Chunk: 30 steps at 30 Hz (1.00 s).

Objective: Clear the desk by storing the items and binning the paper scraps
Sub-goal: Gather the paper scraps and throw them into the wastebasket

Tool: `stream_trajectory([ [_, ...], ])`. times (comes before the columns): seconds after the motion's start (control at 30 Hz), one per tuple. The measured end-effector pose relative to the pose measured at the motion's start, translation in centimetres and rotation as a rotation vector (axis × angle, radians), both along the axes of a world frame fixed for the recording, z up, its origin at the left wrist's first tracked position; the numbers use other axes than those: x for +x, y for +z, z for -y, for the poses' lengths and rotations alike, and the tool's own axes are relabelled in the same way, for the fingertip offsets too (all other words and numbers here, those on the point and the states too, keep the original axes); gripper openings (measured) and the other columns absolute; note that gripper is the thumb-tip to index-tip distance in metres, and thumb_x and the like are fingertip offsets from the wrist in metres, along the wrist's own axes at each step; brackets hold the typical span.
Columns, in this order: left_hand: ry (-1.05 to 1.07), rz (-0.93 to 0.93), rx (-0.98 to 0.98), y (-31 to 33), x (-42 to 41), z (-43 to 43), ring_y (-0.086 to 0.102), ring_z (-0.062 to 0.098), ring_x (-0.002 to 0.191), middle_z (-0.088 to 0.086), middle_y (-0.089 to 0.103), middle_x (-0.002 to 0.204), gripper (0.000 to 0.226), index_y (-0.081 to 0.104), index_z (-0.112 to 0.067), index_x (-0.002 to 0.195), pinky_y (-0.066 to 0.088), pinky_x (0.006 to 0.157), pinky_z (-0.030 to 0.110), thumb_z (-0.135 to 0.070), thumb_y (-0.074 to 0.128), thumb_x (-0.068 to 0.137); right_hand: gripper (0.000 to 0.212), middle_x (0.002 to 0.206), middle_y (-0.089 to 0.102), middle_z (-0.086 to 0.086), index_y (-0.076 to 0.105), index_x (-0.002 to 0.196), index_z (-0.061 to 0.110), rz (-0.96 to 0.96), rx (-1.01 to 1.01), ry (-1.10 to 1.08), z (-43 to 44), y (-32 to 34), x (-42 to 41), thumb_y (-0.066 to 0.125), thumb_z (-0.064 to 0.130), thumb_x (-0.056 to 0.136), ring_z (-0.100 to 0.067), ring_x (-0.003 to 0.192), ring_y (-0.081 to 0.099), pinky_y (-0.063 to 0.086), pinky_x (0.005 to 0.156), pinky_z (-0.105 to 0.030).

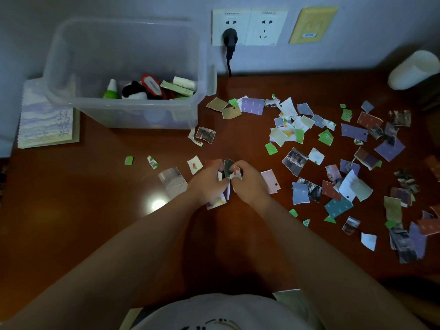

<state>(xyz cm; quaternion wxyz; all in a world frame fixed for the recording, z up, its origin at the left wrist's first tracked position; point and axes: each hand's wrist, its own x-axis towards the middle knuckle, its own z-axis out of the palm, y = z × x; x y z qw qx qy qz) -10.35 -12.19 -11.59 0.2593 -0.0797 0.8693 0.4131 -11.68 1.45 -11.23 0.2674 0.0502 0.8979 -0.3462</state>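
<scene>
Both hands meet mid-desk: the left hand (207,182) and right hand (250,185) each curl their fingers round one small wad of paper scraps (229,169), held just above the desk (100,210). The loose scraps (352,148) lie scattered mostly to the right, with a few near the storage box (123,67) that holds the items. Risk: the wad is a loose stack of small pieces pinched at the edges, so adding more or lifting it away probably sheds bits onto desk or floor, and with no bin in view, a long carry worsens this.
</scene>
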Motion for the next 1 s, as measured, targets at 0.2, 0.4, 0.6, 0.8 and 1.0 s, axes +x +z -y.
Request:
stream_trajectory([
  [0.2,0.09,-0.032,0.126,1.7,0.7,-0.3,0.063,0.01,0.091,-0.009,0.066,0.099,0.019,0.059,-0.031,0.104,0.049,0.086,0.034,-0.045,0.051,0.094,0.016,0.095,0.061,0.004,0.057,0.099,0.023,0.015,-0.138,-0.067,-0.1,1.2,0.4,0.046,0.013,0.096,-0.016,0.091,0.057,0.048,0.073,-0.027],
  [0.4,0.272,-0.043,0.095,2.6,1.8,-0.6,0.06,0.012,0.091,-0.003,0.065,0.111,0.028,0.056,-0.023,0.124,0.045,0.079,0.029,-0.029,0.045,0.098,0.022,0.096,0.06,0.004,0.057,0.1,0.023,-0.018,-0.162,-0.062,-0.2,3.3,1.2,0.045,0.007,0.093,-0.017,0.089,0.057,0.052,0.071,-0.033],
  [0.6,0.425,-0.077,0.033,5.0,4.8,0.5,0.06,0.014,0.087,0.001,0.063,0.101,0.035,0.051,-0.016,0.129,0.05,0.081,0.032,-0.027,0.047,0.097,0.019,0.093,0.06,0.007,0.058,0.101,0.024,-0.08,-0.137,0.063,0.2,5.6,3.2,0.053,0.008,0.091,-0.015,0.087,0.059,0.054,0.074,-0.036],
  [0.8,0.622,-0.187,0.092,6.7,10.1,4.2,0.062,0.015,0.091,0.001,0.066,0.107,0.029,0.057,-0.019,0.122,0.053,0.085,0.037,-0.023,0.049,0.094,0.026,0.099,0.057,0.007,0.059,0.115,0.021,-0.116,-0.141,0.213,2.7,7.8,5.4,0.053,0.009,0.092,-0.015,0.089,0.06,0.056,0.084,-0.041],
  [1.0,0.817,-0.194,0.077,8.6,15.5,8.7,0.064,0.017,0.09,0.0,0.065,0.099,0.01,0.053,-0.025,0.106,0.054,0.083,0.039,-0.021,0.048,0.098,0.027,0.1,0.062,0.005,0.06,0.104,0.025,-0.119,-0.178,0.462,8.7,10.2,8.1,0.053,0.004,0.089,-0.013,0.081,0.061,0.053,0.067,-0.029],
])
